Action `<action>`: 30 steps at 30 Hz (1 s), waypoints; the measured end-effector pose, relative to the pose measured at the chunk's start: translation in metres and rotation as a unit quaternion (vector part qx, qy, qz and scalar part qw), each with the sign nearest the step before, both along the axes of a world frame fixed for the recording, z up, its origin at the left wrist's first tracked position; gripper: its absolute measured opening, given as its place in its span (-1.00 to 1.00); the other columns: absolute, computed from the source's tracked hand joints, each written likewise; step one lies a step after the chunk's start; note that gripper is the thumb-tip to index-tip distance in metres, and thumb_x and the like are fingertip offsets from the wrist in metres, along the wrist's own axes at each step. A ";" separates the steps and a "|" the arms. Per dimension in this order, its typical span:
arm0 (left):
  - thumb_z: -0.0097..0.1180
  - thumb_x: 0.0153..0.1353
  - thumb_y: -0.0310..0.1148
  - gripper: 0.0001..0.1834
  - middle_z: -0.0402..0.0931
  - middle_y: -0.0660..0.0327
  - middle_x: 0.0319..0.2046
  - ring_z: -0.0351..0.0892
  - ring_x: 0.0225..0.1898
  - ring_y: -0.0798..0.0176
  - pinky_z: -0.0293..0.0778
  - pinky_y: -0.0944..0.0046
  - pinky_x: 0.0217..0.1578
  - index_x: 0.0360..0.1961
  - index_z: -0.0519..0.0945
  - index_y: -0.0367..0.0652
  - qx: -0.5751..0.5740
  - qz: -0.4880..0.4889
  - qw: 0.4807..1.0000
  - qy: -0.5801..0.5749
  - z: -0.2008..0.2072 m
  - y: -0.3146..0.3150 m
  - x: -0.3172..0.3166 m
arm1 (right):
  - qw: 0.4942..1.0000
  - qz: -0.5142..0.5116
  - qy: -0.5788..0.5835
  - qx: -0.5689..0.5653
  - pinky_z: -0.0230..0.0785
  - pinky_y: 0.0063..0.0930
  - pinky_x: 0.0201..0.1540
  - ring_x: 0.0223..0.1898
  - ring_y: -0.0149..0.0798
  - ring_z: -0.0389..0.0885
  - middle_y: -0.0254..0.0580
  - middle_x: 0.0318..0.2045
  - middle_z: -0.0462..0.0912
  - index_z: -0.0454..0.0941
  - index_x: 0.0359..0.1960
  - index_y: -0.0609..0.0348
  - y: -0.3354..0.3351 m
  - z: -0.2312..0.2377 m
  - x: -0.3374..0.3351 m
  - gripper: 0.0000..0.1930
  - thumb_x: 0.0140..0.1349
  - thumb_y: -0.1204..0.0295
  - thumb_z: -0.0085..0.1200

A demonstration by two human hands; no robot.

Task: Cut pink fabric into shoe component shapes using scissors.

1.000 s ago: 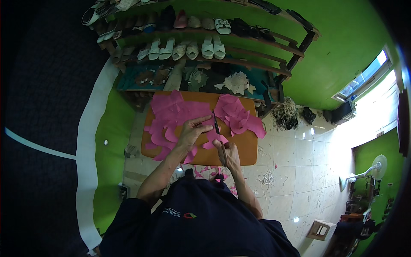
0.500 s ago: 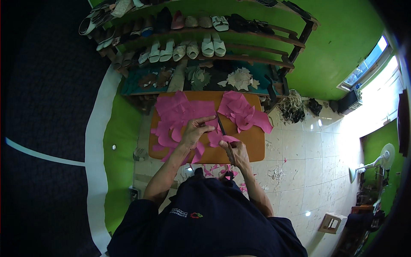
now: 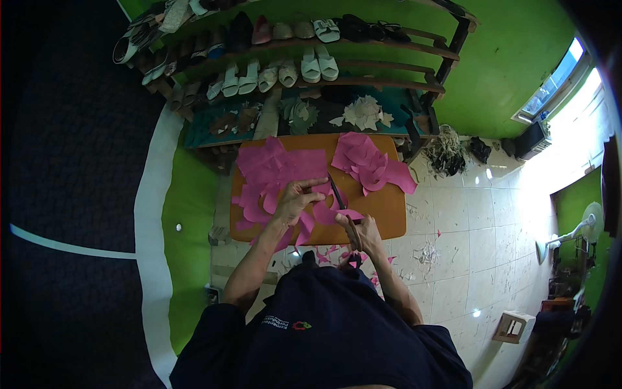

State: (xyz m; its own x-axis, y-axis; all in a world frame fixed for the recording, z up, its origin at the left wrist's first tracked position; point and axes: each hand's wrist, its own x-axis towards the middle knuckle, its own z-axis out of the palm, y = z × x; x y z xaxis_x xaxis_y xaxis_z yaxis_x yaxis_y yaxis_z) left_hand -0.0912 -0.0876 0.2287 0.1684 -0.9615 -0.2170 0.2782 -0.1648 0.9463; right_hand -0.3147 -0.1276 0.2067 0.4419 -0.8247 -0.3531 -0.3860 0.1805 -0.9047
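Observation:
My left hand [image 3: 295,202] pinches a pink sheet piece [image 3: 323,212] between thumb and fingers, above an orange-brown table [image 3: 389,220]. My right hand [image 3: 367,235] is wrapped round the handles of a pair of scissors [image 3: 336,194]. Their dark blades point up and left, reaching the pink material close to my left fingertips. Overlapping pink sheets and curved pieces [image 3: 275,162] lie beneath and beyond my left hand. A second heap of pink cut pieces [image 3: 363,159] rests on the right half of the table, partly over its edge. The exact cut line is too small to make out.
Beyond the table stands a wooden rack [image 3: 382,81] with rows of shoes and sandals. Its low teal shelf carries white scraps [image 3: 366,113] and green scraps [image 3: 299,115]. Pink offcuts and shavings [image 3: 426,253] litter the tiled floor. A white fan [image 3: 589,223] stands at right.
The whole view has shifted slightly, with the table appearing a little further right. Both hands keep nearly the same pose, and the pink piece between them has turned slightly.

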 end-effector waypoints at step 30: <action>0.18 0.24 -0.64 -0.73 0.68 0.14 -0.20 0.72 -0.22 0.25 0.68 0.41 -0.23 -0.02 0.61 -0.30 0.017 0.191 0.949 0.250 -0.036 0.015 0.012 | 0.997 0.072 0.026 0.019 0.29 -0.29 -0.56 -0.70 -0.34 0.41 -0.27 -0.75 0.40 0.49 -0.62 0.28 0.025 -0.022 -0.016 -0.31 0.21 -0.22 0.16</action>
State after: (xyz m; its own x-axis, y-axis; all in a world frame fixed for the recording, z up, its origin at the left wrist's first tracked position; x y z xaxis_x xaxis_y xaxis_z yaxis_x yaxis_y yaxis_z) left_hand -0.0788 -0.0730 0.1922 0.3710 -0.8417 -0.3922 0.7371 0.0099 0.6758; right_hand -0.3306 -0.1022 0.1845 0.5355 -0.7395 -0.4079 -0.4559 0.1534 -0.8767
